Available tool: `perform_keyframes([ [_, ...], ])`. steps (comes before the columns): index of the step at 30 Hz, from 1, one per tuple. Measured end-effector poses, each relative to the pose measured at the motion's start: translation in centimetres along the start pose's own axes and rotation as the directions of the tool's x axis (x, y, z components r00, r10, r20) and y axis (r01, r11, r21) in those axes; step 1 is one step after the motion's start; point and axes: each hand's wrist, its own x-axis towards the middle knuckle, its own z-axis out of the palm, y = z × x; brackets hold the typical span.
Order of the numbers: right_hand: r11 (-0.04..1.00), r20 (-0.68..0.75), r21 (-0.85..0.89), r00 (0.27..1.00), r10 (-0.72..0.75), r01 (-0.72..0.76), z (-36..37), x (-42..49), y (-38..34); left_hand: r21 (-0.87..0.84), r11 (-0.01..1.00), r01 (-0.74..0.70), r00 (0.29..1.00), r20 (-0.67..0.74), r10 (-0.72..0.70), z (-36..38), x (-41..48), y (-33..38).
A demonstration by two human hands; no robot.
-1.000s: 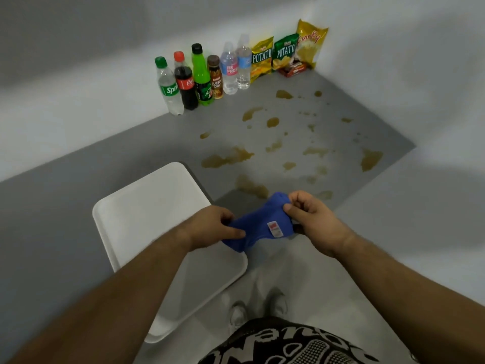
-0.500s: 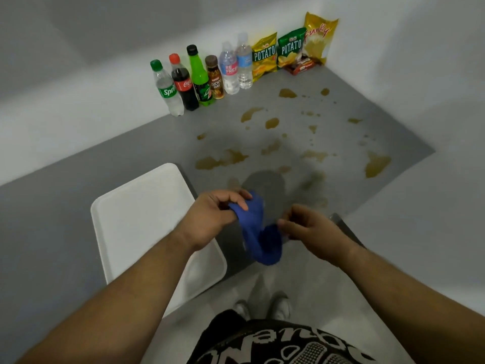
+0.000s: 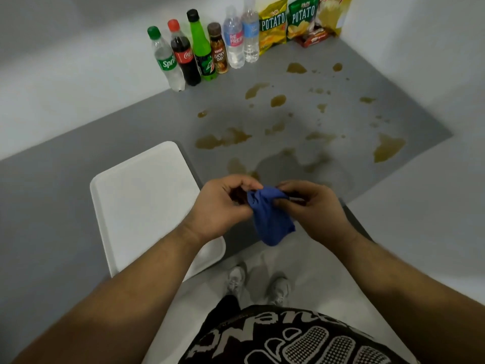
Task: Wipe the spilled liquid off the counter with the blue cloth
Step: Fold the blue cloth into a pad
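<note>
A blue cloth (image 3: 270, 219) hangs bunched between both hands, just over the counter's front edge. My left hand (image 3: 223, 208) pinches its upper left part, and my right hand (image 3: 312, 208) pinches its upper right part. Brown spilled liquid (image 3: 223, 139) lies in several puddles and drops across the grey counter (image 3: 78, 158), with a large patch at the right edge (image 3: 387, 148). A darker wet smear (image 3: 283, 166) lies just beyond my hands.
A white tray (image 3: 141, 200) sits on the counter to the left of my hands. Several drink bottles (image 3: 199, 48) and potato chip bags (image 3: 286, 24) line the back wall. White walls close the counter's back and right sides. My shoes (image 3: 258, 283) stand on the floor below.
The hands came close together and the cloth, earlier stretched between them, now hangs bunched below them. The view has tilted closer to the counter.
</note>
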Motion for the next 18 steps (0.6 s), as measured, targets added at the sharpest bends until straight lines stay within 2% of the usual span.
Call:
perform_keyframes([
  [3,0.999,-0.053,-0.021,0.997,-0.05,0.049,-0.2,-1.1,0.4,0.059,0.998,-0.012,0.999,-0.032,0.014,-0.1,-0.8,-0.3],
  [6,0.999,-0.115,-0.019,0.993,-0.035,0.033,-1.1,-1.7,0.6,0.156,0.988,-0.015,0.999,-0.026,0.019,-0.6,-1.3,-0.5],
  [9,0.997,-0.147,-0.055,0.987,-0.057,0.05,-1.3,-1.5,0.1,0.165,0.978,0.125,0.991,0.028,-0.131,-1.4,-0.8,-0.7],
  [12,0.974,-0.181,-0.225,0.982,-0.055,0.013,-0.9,0.5,0.5,0.151,0.943,0.298,0.948,0.071,-0.311,-1.5,0.9,-2.0],
  [14,0.939,-0.191,-0.334,0.981,0.014,-0.079,-0.4,2.5,1.7,0.216,0.907,0.361,0.925,0.038,-0.378,-1.4,2.1,-3.6],
  [18,0.835,-0.079,-0.481,0.962,0.262,-0.267,1.0,5.3,4.6,0.434,0.803,0.408,0.888,0.015,-0.46,-1.0,3.3,-7.1],
])
